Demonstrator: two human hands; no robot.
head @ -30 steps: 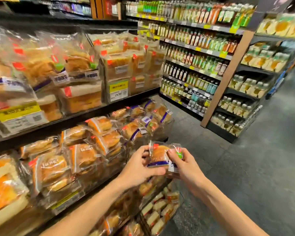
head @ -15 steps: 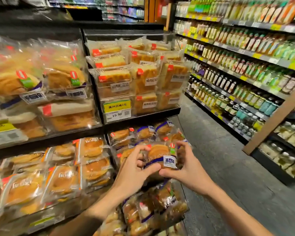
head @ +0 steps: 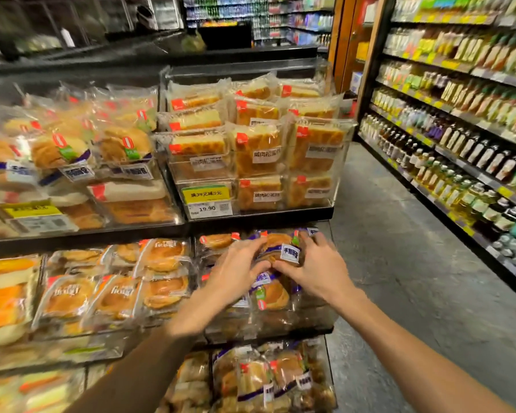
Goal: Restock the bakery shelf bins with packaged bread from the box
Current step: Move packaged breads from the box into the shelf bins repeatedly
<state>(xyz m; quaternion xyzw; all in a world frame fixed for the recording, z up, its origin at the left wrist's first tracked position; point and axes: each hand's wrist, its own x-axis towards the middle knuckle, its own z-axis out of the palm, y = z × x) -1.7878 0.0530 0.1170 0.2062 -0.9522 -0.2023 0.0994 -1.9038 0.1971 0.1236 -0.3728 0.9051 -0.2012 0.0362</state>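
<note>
**Fingers and thumbs of both hands clamped on one bread pack at the middle shelf bin**

Fingers (head: 251, 248) of the left hand (head: 236, 277) lie spread over the upper left of a clear-wrapped, round brown bread pack (head: 280, 248) with a blue band and a white label. The left thumb is pressed against the pack's lower edge. The right hand (head: 319, 272) mirrors it: its fingers (head: 318, 238) curl over the pack's right side with the thumb below, and the two thumb tips nearly touch. Between them the hands grip the bread pack, label towards the camera, at the top of a heap of like packs in the clear plastic middle bin (head: 310, 320) at the right end of the display. Whether it already rests on the packs beneath cannot be told.

Just left of that bin lie flat round buns in orange-printed wrappers (head: 113, 296). On the shelf above stands a clear acrylic upper bin (head: 340, 162) stacked with sliced loaves — each wrapper carries a red tag. A yellow price tag (head: 206, 194) is fixed to its front. Below the hands, a bottom bin holds more blue-banded packs (head: 265, 380). Across the grey concrete floor (head: 399, 263), well apart from the bread, run shelves of bottled drinks (head: 459, 162).
</note>
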